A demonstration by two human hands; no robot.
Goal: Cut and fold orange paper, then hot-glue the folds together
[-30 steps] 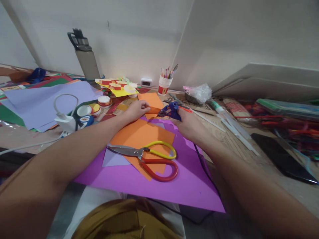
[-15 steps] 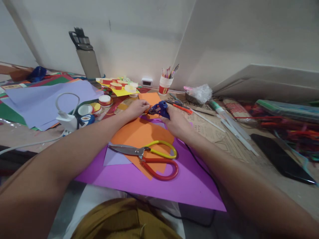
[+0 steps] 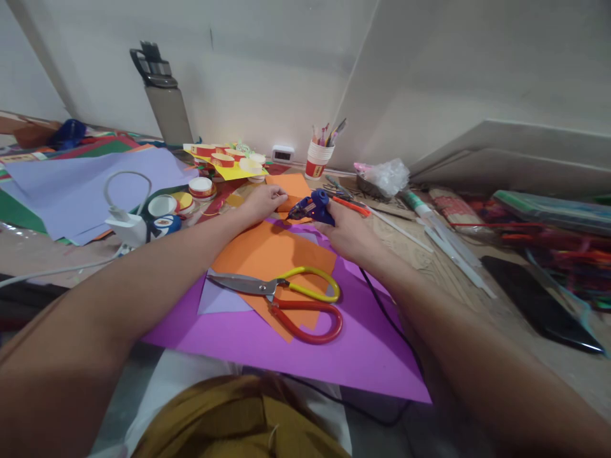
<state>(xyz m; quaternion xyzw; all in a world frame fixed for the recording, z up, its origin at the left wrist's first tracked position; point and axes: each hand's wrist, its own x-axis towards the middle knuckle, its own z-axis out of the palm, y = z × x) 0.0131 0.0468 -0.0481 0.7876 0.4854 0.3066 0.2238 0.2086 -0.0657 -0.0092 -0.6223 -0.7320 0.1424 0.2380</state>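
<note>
My right hand [image 3: 346, 226] is wrapped round a blue hot glue gun [image 3: 319, 207], its nozzle pointing left and its black cord trailing toward me. Pinched in the fingers of my left hand [image 3: 267, 200] is the edge of a piece of orange paper [image 3: 291, 184]; the fingers partly cover that edge. The nozzle sits close to this paper, but whether they touch I cannot tell. Nearer to me, scissors [image 3: 267, 288] with one yellow and one red handle lie on orange sheets [image 3: 258, 248], above a large purple sheet [image 3: 305, 356].
Lilac sheets [image 3: 95, 187], a white plug [image 3: 126, 226] and cut cup rings [image 3: 200, 186] are on the left. A water bottle [image 3: 169, 114] and a paper cup of pens [image 3: 319, 159] stand by the wall. Glue sticks [image 3: 453, 254] and a black phone [image 3: 539, 302] lie right.
The glue gun in my right hand moved left toward my left hand, then slightly back right. My left hand stays at the orange paper. The scissors have not moved.
</note>
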